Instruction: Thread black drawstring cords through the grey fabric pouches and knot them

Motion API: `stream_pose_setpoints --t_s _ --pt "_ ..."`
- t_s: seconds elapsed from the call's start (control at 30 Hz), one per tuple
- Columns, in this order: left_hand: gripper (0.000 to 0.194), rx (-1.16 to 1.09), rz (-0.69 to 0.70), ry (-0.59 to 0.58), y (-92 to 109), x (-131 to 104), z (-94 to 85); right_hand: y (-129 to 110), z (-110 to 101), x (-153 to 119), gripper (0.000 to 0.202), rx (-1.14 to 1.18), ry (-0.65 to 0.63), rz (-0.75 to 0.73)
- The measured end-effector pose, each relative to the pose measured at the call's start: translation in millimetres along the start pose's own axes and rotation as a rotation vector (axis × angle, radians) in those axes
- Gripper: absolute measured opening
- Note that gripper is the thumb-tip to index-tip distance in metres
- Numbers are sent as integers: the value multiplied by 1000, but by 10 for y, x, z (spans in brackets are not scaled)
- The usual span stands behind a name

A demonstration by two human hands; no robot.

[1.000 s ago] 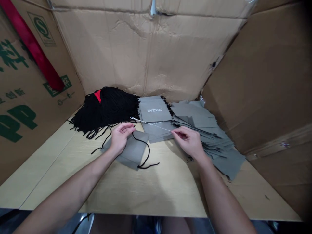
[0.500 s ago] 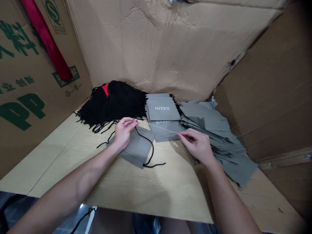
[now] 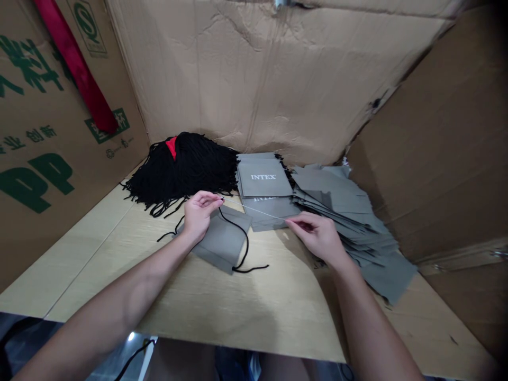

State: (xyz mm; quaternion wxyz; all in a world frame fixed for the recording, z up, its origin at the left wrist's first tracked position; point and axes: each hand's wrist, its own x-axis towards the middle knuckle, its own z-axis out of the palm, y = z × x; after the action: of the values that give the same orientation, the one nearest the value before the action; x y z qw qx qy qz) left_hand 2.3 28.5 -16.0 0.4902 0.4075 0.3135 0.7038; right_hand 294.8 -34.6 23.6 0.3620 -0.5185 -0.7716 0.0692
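My left hand point(image 3: 199, 214) is closed in a pinch at the left end of a thin white wire-like strand point(image 3: 254, 208). A dark cord tip shows at those fingertips. My right hand point(image 3: 315, 235) pinches the strand's other end, so it runs nearly straight between both hands. Beneath my left hand a grey fabric pouch point(image 3: 226, 238) lies flat on the table, partly hidden by the wrist. A black cord point(image 3: 246, 241) curves up from the pouch's lower right corner toward my left fingers, with a loose tail pointing right. More black cord ends come out on the pouch's left side.
Behind my left hand lies a heap of black cords point(image 3: 186, 166) with a red band. Grey pouches printed INTEX point(image 3: 264, 182) are stacked at the back centre. Loose grey pouches point(image 3: 357, 211) spread at right. Cardboard walls point(image 3: 254, 79) enclose the wooden table point(image 3: 198, 307).
My right hand has shifted very slightly left. At my left fingertips, the small pale loop seen earlier is less distinct, and a dark cord tip shows there. The pouch stays put.
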Motion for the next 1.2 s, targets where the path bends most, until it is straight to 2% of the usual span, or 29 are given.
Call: stream_pose_setpoints --t_s 0.1,0.37,0.57,0.93,1.2 --pt "28 9 36 -4 19 10 -3 8 -12 -1 25 -13 -11 -27" --pt "30 -10 -7 -20 40 -3 22 -91 -5 17 17 -2 184 -96" --pt "32 -33 -14 -11 36 8 12 -96 4 15 15 47 235 -67" --pt "30 -80 -16 6 49 7 32 -114 24 5 17 60 161 -47" --pt "29 -106 13 3 2 35 0 -77 40 2 20 98 71 22"
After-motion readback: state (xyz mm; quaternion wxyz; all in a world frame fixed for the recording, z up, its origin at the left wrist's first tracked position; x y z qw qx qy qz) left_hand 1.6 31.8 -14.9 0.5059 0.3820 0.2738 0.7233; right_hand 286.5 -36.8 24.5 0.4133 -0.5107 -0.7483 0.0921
